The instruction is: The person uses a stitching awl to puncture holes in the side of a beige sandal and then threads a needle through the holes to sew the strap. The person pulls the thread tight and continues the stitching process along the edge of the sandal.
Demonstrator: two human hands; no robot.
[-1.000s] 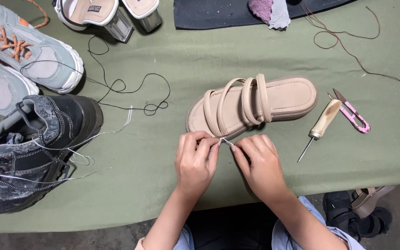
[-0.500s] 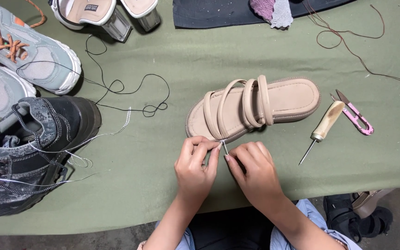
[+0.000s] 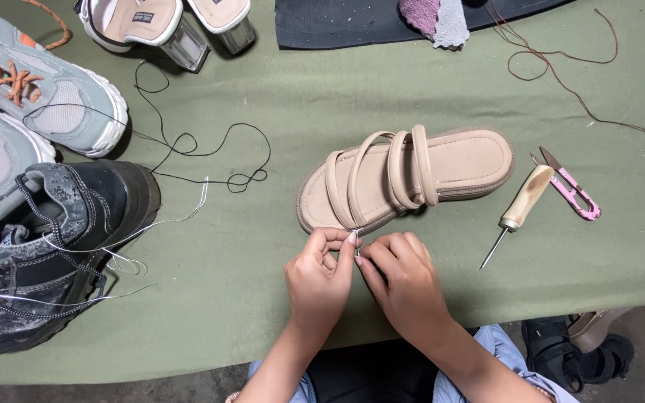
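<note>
A beige strappy sandal point(image 3: 412, 175) lies on its sole in the middle of the green table cloth point(image 3: 300, 97). Just in front of its toe end, my left hand point(image 3: 319, 280) and my right hand point(image 3: 401, 280) meet, fingertips pinched together. Between them stands a thin needle point(image 3: 357, 245) with a pale thread; my right fingertips pinch the needle and my left fingertips pinch the thread at its top. Both hands rest close to the sandal's front edge without holding it.
An awl with a wooden handle point(image 3: 520, 205) and pink thread snips point(image 3: 572, 192) lie right of the sandal. A black boot point(image 3: 46, 246) and grey sneakers point(image 3: 39, 97) sit at the left, with black thread point(image 3: 188, 145) looped between. Block-heeled shoes point(image 3: 166, 26) stand at the back.
My hands have drawn slightly closer together and stay pinched at the needle near the sandal's toe. The view has shifted a little; nothing else has moved.
</note>
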